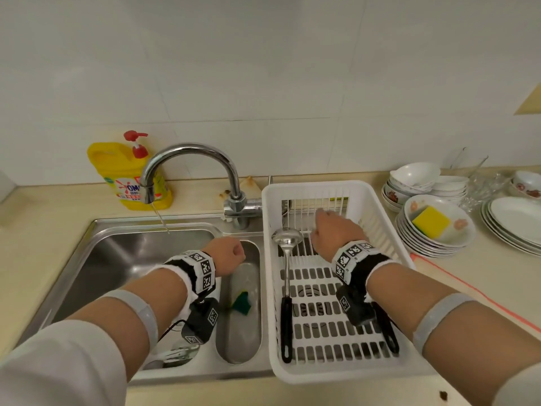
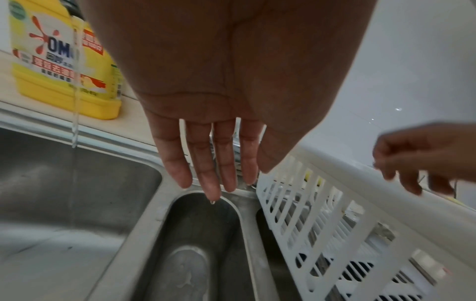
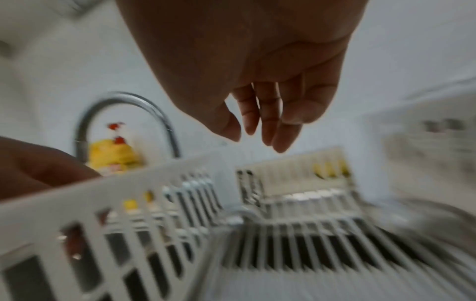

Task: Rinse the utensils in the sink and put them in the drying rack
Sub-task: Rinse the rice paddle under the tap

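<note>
Ladle point(image 1: 287, 276): one item, laid flat on the slatted floor of the white drying rack point(image 1: 363, 189), steel bowl toward the wall, black handle toward the near rim. A second black handle point(image 1: 389, 332) is seen beside it, its head hidden under the right wrist. Judged stiff, light to moderate in weight, slippery where wet on the polished shaft; best taken by the black handle, which should give a surer hold. Sink point(image 1: 96, 253): water is seen running from the tap point(image 1: 193, 153); more utensils appear to lie near the drain, indistinct. Left hand point(image 2: 213, 142): fingers straight and dripping, nothing held, above the small basin. Right hand point(image 3: 268, 106): fingers loosely extended, nothing held, above the rack's far end.
</note>
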Demonstrator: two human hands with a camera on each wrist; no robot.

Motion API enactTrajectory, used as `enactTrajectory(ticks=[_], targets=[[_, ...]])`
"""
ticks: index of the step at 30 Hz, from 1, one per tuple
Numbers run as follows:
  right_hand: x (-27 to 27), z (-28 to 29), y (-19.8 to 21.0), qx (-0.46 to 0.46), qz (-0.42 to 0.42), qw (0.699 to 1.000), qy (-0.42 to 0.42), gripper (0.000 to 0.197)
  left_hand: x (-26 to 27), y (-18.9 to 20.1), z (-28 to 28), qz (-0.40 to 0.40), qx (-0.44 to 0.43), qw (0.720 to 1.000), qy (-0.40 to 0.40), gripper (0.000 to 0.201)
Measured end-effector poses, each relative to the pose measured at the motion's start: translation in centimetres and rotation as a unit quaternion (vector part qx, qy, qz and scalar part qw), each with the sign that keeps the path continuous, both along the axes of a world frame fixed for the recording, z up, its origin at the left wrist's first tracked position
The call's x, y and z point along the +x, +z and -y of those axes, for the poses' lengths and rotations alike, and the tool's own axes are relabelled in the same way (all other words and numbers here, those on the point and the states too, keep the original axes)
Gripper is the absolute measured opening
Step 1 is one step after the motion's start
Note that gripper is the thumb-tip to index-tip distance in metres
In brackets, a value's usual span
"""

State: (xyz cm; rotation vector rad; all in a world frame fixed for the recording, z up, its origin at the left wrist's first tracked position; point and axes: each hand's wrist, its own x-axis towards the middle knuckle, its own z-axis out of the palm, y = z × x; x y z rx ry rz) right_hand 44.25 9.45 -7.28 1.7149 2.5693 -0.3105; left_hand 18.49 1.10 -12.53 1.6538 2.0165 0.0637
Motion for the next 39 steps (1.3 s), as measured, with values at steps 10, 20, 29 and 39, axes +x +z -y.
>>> enactTrajectory(ticks=[10, 20, 29, 39], targets=[[-18.0, 5.8, 2.2, -0.018, -0.05, 0.953, 0.298, 0.016, -11.1, 0.1, 7.2, -0.002, 0.006, 0.996, 0.091, 0.019], [-33.8, 10.7, -11.1, -0.247, 0.079, 0.913, 0.316, 0.023, -24.4, -3.1, 15.6, -0.01, -0.059, 0.99, 0.131, 0.023], [-39.3, 12.8, -24.7, -0.326, 0.146, 0.891, 0.279, 0.043, -30.0, -6.8, 17.1, 0.001, -0.033, 0.996, 0.078, 0.016], [-41.6, 14.8, -28.8, -0.293, 0.195, 0.858, 0.374, 0.012, -30.9, -8.4, 16.4, 0.046, -0.004, 0.996, 0.078, 0.015]])
